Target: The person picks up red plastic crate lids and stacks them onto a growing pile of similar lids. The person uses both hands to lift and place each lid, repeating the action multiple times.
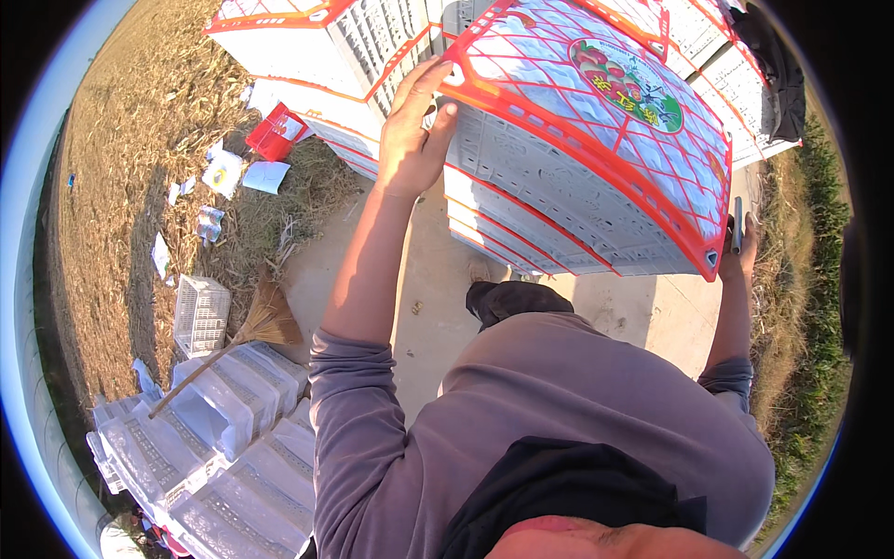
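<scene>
A stack of white plastic crates (pixel 531 147) stands before me. Its top crate is closed with a red lattice lid (pixel 482 119), and white wrapping shows through the mesh. An oval label (pixel 625 85) with printed fruit and writing lies under the lattice. My left hand (pixel 418 129) touches the lid's left corner, fingers extended and thumb apart. At the far right, beside the lid's near right corner, my right hand (pixel 742 253) is closed around a slim grey metal tool (pixel 737 225). The crate corner and my fingers partly hide this tool, so its kind is unclear.
More red-lidded crates (pixel 293 52) stand behind. A dark garment (pixel 779 77) hangs over those at right. At lower left, a straw broom (pixel 269 321) leans on crates with white liners (pixel 244 475). A white basket crate (pixel 202 314) and red box (pixel 276 133) lie near dry stalks.
</scene>
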A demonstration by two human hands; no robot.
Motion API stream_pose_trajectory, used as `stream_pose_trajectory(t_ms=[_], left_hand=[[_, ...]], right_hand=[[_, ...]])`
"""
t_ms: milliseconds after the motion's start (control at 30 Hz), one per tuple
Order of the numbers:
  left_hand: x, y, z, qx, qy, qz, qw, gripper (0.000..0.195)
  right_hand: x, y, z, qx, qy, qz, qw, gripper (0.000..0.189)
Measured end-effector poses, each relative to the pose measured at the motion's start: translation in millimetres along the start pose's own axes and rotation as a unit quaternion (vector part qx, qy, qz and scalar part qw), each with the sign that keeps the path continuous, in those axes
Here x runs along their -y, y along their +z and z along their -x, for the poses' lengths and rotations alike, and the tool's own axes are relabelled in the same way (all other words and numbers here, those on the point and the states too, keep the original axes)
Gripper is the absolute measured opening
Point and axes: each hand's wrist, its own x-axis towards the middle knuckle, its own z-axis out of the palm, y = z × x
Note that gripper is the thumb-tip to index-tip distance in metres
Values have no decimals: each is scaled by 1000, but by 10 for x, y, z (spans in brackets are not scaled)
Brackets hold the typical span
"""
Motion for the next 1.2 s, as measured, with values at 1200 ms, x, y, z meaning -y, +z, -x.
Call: stream_pose_trajectory(t_ms=[1200], left_hand=[[803,-2129,-2621,482,269,88,829,19]], right_hand=[[-4582,2207,3751,-97,238,329,909,39]])
